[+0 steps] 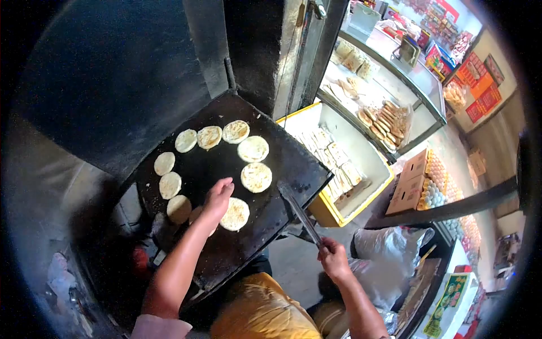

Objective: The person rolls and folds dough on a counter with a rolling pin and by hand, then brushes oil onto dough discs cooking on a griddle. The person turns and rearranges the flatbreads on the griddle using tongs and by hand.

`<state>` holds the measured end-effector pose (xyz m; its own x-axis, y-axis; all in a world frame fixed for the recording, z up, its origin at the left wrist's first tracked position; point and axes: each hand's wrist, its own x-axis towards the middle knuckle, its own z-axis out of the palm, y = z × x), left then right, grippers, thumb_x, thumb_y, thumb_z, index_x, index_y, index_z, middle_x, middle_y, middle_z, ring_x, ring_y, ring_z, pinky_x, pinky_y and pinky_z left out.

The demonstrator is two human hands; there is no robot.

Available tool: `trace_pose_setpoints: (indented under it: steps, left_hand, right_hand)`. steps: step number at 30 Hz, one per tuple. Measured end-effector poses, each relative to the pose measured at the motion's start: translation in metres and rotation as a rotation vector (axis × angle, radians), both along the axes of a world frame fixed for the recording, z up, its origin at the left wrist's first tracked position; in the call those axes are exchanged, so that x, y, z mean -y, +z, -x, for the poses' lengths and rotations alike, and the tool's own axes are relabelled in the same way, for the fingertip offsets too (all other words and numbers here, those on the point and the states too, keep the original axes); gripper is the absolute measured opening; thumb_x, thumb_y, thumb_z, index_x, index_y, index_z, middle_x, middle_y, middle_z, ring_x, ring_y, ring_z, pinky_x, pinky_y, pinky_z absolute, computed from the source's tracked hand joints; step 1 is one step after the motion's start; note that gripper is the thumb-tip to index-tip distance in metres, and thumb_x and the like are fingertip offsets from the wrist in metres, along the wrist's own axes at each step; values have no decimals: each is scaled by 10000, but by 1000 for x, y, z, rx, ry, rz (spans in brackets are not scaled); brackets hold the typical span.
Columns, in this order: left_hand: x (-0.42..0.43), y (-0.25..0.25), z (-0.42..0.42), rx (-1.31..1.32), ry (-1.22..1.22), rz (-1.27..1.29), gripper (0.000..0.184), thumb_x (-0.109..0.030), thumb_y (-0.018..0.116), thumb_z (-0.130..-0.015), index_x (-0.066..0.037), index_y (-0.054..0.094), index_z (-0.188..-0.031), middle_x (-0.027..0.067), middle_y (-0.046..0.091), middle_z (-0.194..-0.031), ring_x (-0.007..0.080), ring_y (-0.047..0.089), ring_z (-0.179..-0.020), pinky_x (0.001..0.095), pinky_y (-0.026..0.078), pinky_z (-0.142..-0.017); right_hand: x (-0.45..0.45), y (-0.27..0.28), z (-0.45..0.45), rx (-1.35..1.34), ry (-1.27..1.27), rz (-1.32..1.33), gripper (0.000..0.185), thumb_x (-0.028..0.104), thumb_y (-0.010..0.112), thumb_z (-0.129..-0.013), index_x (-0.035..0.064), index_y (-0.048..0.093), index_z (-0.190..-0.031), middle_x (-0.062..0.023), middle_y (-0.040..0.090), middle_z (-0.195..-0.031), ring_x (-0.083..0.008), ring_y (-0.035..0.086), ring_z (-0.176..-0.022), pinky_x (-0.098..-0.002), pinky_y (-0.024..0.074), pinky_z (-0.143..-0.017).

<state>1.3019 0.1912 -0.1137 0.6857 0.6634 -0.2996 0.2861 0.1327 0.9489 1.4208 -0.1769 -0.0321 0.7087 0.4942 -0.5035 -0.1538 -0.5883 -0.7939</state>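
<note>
My left hand (219, 198) hovers over the dark griddle (195, 161), inside a ring of several round flatbreads (256, 177). Its fingers point toward the far side, and nothing shows in them. Just right of it lies a flatbread (235, 214) with brown specks; another flatbread (195, 215) is partly hidden under my left wrist and forearm. The breads are pale, some with browned patches. My right hand (334, 259) is closed around the handle of a long dark metal spatula (301, 215), whose far end rests at the griddle's right side.
Right of the griddle stands a yellow-rimmed tub (385, 188) with rows of pale flatbreads. Behind it, a glass case (420, 116) displays browned breads. Egg trays (433, 195) and cardboard boxes (407, 189) sit farther right. A dark metal wall (130, 73) rises behind the griddle.
</note>
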Motion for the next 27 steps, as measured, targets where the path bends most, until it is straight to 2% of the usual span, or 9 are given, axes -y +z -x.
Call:
trace_pose_setpoints:
  steps: [2,5,8,11,15,17,19,25,27]
  left_hand:
    - [-4,9,-32,12,13,70,463,-279,605,-999,8,533,-1355,144,666,-1203,200,620,-1110,324,475,-963]
    - [6,101,-59,-253,-330,-630,567,-324,615,-990,37,460,-1400,148,662,-1219,207,623,-1107,324,480,-953]
    - [-20,4,-79,-165,-100,-44,647,-408,596,-990,-20,391,-1466,138,611,-1315,225,595,-1163,357,485,-952]
    - [-14,48,-76,-89,-103,377,677,-473,573,-989,-69,369,-1493,142,513,-1428,225,546,-1231,409,474,-974]
    - [-7,55,-71,-286,-69,215,673,-459,573,-996,-79,347,-1504,123,503,-1408,216,521,-1242,415,458,-997]
    - [-21,32,-62,-215,-49,137,607,-375,613,-993,-56,408,-1467,115,583,-1302,198,554,-1186,365,455,-998]
    - [-43,10,-61,-204,-73,-114,557,-473,591,-977,-151,501,-1422,45,597,-1278,191,550,-1178,414,438,-990]
    - [-80,8,-133,-186,-7,-150,524,-393,563,-1010,-90,486,-1430,87,604,-1291,187,556,-1176,339,426,-1012]
    - [-84,-2,-147,-250,0,-127,556,-369,551,-1022,-47,436,-1459,108,594,-1320,193,547,-1206,321,410,-1042]
  right_hand:
    - [-9,-15,-18,-13,33,-7,226,9,478,-971,-44,629,-1130,-44,582,-731,-123,532,-674,-308,460,-611]
    - [-18,-25,-33,-69,78,-8,204,19,488,-976,-35,630,-1112,-28,579,-740,-110,520,-680,-293,454,-610]
    - [-16,-1,-32,-205,66,-114,175,95,523,-1002,-2,639,-1092,14,562,-745,-73,491,-674,-252,426,-617]
    - [-17,23,-30,-218,96,-155,185,108,540,-1007,-2,640,-1117,24,557,-752,-71,491,-682,-252,426,-619]
    - [-14,7,-48,-223,55,-148,265,3,510,-988,-37,604,-1233,10,548,-784,-82,472,-683,-259,431,-612]
    - [-12,-8,-64,-35,112,-155,265,1,525,-959,-67,589,-1207,-41,573,-778,-117,525,-717,-299,479,-663]
    - [-18,-12,-81,4,106,-112,260,2,537,-933,-58,613,-1174,-112,611,-779,-190,584,-716,-338,505,-695]
    - [-86,-18,-130,312,228,-13,179,8,559,-906,-38,654,-1051,-239,644,-831,-342,641,-771,-406,520,-736]
    - [-92,-32,-135,262,236,-20,196,11,555,-918,-32,662,-1078,-178,627,-772,-280,614,-722,-386,511,-702]
